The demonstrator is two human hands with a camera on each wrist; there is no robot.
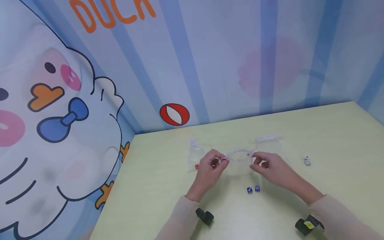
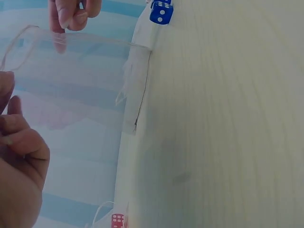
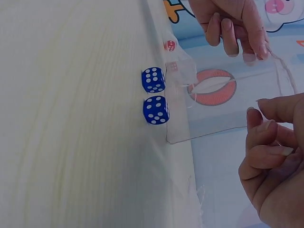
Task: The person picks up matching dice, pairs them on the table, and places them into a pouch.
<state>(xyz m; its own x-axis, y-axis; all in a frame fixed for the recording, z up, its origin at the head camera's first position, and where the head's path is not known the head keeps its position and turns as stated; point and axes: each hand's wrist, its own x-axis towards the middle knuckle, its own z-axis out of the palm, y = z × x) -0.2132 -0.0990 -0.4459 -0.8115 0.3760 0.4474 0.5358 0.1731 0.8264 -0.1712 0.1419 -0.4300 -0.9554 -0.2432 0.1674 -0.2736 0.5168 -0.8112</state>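
- The desk (image 1: pixel 144 193) meets the printed wall (image 1: pixel 222 60) at twelve o'clock, beyond the hands, and stretches wide toward three.
- At the centre, left hand (image 1: pixel 211 166) and right hand (image 1: pixel 273 166), apart, each pinch the rim of a sheer bag (image 1: pixel 239 169).
- Blue dice (image 1: pixel 249 190) sit near it at five.
- Another bag (image 1: pixel 196 155) with a red die (image 1: pixel 196 166) lies at nine.
- A third bag (image 1: pixel 268 143), at two, is partly behind the right hand; white dice (image 1: pixel 307 162) at three.

Printed wall covering (image 1: pixel 222 66) behind a pale table (image 1: pixel 144 180).
Covering: light blue, darker blue stripes (image 1: pixel 268 26); at left, large white bird figure (image 1: pixel 75 153) with orange bill (image 1: pixel 45 97) and blue bow (image 1: pixel 54 129); orange lettering "DUCK" (image 1: pixel 126 20), cut at top; red-and-white ball (image 1: pixel 174 115) low down; faded pink patch (image 1: pixel 252 70) to its right. Table: yellow-green, faintly grained, far side near the covering. Light: soft.
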